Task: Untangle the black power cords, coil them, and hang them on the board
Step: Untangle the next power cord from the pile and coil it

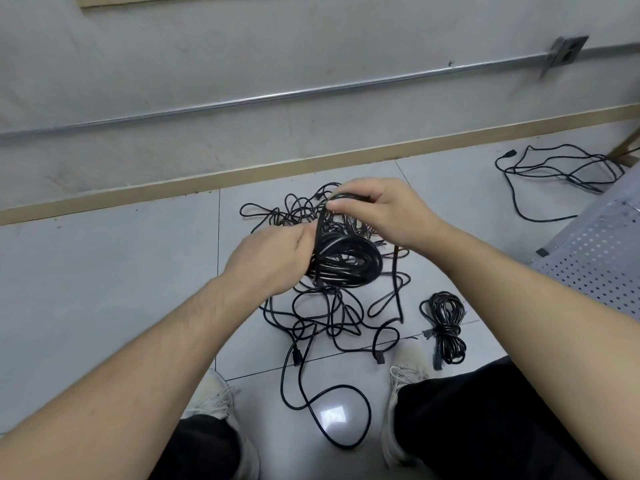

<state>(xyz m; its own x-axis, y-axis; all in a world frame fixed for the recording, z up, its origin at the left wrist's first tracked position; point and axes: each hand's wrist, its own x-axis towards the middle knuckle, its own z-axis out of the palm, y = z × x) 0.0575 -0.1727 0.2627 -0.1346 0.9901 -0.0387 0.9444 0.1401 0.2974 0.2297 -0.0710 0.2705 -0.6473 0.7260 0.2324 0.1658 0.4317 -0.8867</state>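
Note:
A thick coil of black power cord (pixel 349 261) is held up in the middle of the view, above a tangled pile of black cords (pixel 322 313) on the tiled floor. My left hand (pixel 270 258) grips the coil's left side. My right hand (pixel 381 209) pinches a strand of the same cord at the coil's top, and a loose tail hangs down at the right of the coil. One bundled, tied cord (pixel 446 327) lies on the floor to the right of the pile. Another loose cord (pixel 561 171) is spread out at the far right by the wall.
A grey wall with a metal conduit (pixel 277 95) and a wooden skirting (pixel 242 174) runs behind the pile. A perforated metal seat (pixel 595 251) stands at the right. My two shoes (pixel 408 372) flank the pile's near end.

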